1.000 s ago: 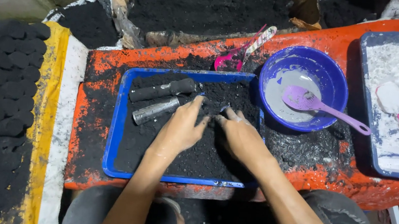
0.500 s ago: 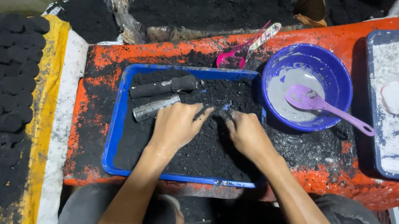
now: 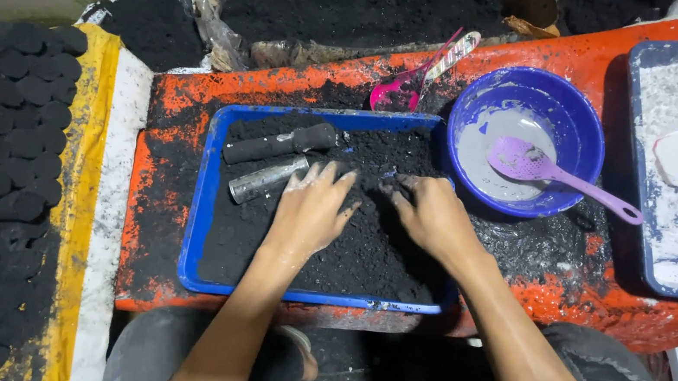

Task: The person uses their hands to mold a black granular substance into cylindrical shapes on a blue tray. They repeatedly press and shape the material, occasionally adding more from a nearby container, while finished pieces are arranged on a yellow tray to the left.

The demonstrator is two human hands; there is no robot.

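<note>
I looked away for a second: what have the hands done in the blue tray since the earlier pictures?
Both hands have slid slightly toward the person through the black powder: the left hand lies flat on it, and the right hand presses beside it. Neither has gripped anything. The metal tube, black cylinder, blue tray, blue bowl and purple spoon stayed in place.

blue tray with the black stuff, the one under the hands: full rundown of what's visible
The blue tray is a shallow rectangular tray, plastic by its look, with a raised rim. It lies flat on the orange table, its right end next to the blue bowl. Black powder covers most of its floor and smears the rim. Two short cylinders lie at its upper left: a black one and a silvery metal tube. The left hand and right hand press palm-down into the powder.
</note>
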